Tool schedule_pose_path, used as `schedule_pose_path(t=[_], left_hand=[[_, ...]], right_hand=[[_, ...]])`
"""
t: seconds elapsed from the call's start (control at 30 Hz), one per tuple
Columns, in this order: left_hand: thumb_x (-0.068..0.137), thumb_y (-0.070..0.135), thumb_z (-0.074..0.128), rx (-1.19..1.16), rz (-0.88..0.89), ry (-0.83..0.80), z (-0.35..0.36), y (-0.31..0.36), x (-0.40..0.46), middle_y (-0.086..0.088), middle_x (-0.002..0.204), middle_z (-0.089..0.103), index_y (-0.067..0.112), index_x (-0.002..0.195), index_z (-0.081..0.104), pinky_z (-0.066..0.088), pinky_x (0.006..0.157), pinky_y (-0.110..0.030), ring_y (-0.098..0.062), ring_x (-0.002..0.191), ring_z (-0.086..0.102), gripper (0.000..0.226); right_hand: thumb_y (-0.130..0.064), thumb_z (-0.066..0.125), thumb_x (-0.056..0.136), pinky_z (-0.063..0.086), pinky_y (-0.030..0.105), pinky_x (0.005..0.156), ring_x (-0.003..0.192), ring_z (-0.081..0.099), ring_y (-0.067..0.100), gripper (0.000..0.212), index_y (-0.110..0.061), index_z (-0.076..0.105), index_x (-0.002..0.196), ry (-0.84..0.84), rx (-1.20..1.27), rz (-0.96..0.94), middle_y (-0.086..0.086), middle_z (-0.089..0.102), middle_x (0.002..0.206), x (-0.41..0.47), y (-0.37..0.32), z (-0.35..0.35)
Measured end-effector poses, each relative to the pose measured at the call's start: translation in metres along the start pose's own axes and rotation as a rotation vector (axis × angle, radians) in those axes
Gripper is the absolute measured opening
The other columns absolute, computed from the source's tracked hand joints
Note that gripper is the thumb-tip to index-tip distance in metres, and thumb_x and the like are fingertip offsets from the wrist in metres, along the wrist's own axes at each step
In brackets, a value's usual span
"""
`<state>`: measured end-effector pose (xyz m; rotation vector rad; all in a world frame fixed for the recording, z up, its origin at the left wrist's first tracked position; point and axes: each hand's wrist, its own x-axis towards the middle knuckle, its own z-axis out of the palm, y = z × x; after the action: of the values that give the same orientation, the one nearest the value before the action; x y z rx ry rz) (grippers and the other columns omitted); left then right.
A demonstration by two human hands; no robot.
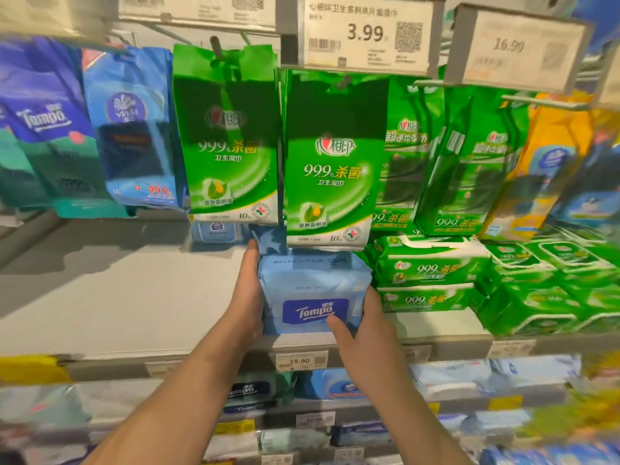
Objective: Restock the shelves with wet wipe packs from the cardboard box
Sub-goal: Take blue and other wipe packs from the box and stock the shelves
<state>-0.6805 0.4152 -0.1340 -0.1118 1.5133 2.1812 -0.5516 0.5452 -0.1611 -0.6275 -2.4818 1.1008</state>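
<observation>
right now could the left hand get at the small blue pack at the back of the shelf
Probably yes. The left hand lies straight along the Tempo pack, fingertips already near the small blue pack, and the bare shelf beside it leaves the way free. Only the hanging green pack dips above it.

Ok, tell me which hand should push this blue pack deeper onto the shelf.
Probably the right hand: its thumb is on the front of the blue Tempo pack, so it is behind the push. The left hand lies flat along the pack's left side and can steer it.
</observation>
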Motion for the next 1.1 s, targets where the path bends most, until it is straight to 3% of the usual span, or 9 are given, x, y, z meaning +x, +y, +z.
schedule_pose_path(t=[0.3, 0.43, 0.53, 0.63, 0.73, 0.83, 0.9, 0.97, 1.1], left_hand=[[0.091, 0.084, 0.027, 0.019, -0.025, 0.032, 0.002, 0.006, -0.008, -0.012, 0.110, 0.078, 0.032, 0.130, 0.067, 0.059, 0.071, -0.038, -0.032, 0.086, 0.077, 0.076], [0.096, 0.079, 0.020, -0.018, 0.023, 0.005, 0.001, -0.001, -0.018, -0.008, 0.102, 0.080, 0.034, 0.115, 0.071, 0.058, 0.081, -0.044, -0.031, 0.085, 0.077, 0.071], [0.097, 0.077, 0.015, -0.022, 0.065, 0.013, 0.002, -0.003, -0.029, -0.007, 0.095, 0.080, 0.032, 0.110, 0.072, 0.057, 0.081, -0.044, -0.028, 0.079, 0.078, 0.074], [0.101, 0.070, 0.015, 0.077, 0.118, 0.054, 0.009, -0.004, -0.044, 0.006, 0.103, 0.078, 0.028, 0.110, 0.065, 0.056, 0.072, -0.033, -0.010, 0.076, 0.076, 0.066], [0.105, 0.061, 0.012, 0.241, 0.207, 0.130, 0.006, -0.005, -0.064, 0.016, 0.130, 0.054, 0.036, 0.144, 0.046, 0.039, 0.083, -0.021, -0.002, 0.116, 0.052, 0.057], [0.102, 0.070, 0.011, 0.385, 0.243, 0.198, -0.006, -0.014, -0.080, 0.015, 0.145, 0.046, 0.038, 0.157, 0.034, 0.027, 0.111, -0.035, -0.008, 0.141, 0.035, 0.067], [0.094, 0.080, 0.015, 0.471, 0.293, 0.224, -0.017, -0.023, -0.095, 0.016, 0.146, 0.046, 0.052, 0.139, 0.049, 0.025, 0.114, -0.041, -0.010, 0.139, 0.038, 0.064], [0.081, 0.083, 0.017, 0.544, 0.348, 0.269, -0.027, -0.030, -0.111, 0.020, 0.145, 0.047, 0.055, 0.124, 0.057, 0.028, 0.113, -0.037, -0.008, 0.134, 0.041, 0.065], [0.085, 0.076, 0.012, 0.812, 0.486, 0.353, -0.058, -0.046, -0.144, 0.017, 0.163, 0.029, 0.036, 0.158, 0.034, 0.012, 0.123, -0.027, -0.004, 0.154, 0.018, 0.086]], right_hand=[[-0.045, 0.064, 0.096, 0.055, 0.039, 0.077, 0.099, 0.066, 0.026, 0.060, -0.026, 0.033, 0.144, 0.024, -0.025, -0.008, 0.000, 0.065, 0.119, -0.001, 0.002, 0.005], [-0.039, 0.065, 0.097, 0.055, 0.033, 0.076, 0.099, 0.066, 0.021, 0.052, -0.028, 0.039, 0.140, -0.004, 0.028, -0.015, -0.003, 0.068, 0.118, 0.001, 0.009, 0.002], [-0.030, 0.065, 0.097, 0.043, 0.004, 0.062, 0.085, 0.062, 0.001, 0.045, -0.029, 0.047, 0.139, -0.013, 0.056, -0.068, -0.013, 0.067, 0.111, 0.000, 0.014, -0.001], [-0.034, 0.062, 0.097, 0.043, 0.007, 0.059, 0.077, 0.062, -0.003, 0.049, -0.027, 0.047, 0.144, -0.003, 0.027, -0.124, -0.013, 0.070, 0.105, -0.002, 0.020, -0.002], [-0.061, 0.045, 0.093, 0.056, 0.038, 0.085, 0.092, 0.068, 0.017, 0.065, -0.027, 0.042, 0.148, -0.009, -0.082, -0.146, -0.005, 0.072, 0.115, -0.005, 0.031, 0.001], [-0.066, 0.033, 0.091, 0.028, 0.058, 0.120, 0.117, 0.061, 0.026, 0.067, -0.024, 0.046, 0.142, -0.007, -0.214, -0.160, -0.004, 0.068, 0.127, -0.011, 0.035, 0.003], [-0.057, 0.042, 0.096, 0.009, 0.057, 0.126, 0.139, 0.045, 0.029, 0.068, -0.020, 0.036, 0.151, 0.014, -0.232, -0.172, 0.003, 0.056, 0.145, -0.020, 0.034, 0.005], [-0.049, 0.050, 0.099, 0.000, 0.052, 0.127, 0.155, 0.016, 0.028, 0.076, -0.016, 0.019, 0.160, 0.014, -0.211, -0.188, 0.009, 0.025, 0.166, -0.031, 0.033, 0.010], [-0.048, 0.048, 0.098, 0.003, 0.052, 0.127, 0.158, -0.003, 0.029, 0.077, -0.015, 0.018, 0.161, 0.023, -0.125, -0.302, 0.009, 0.004, 0.171, -0.060, 0.025, 0.032]])
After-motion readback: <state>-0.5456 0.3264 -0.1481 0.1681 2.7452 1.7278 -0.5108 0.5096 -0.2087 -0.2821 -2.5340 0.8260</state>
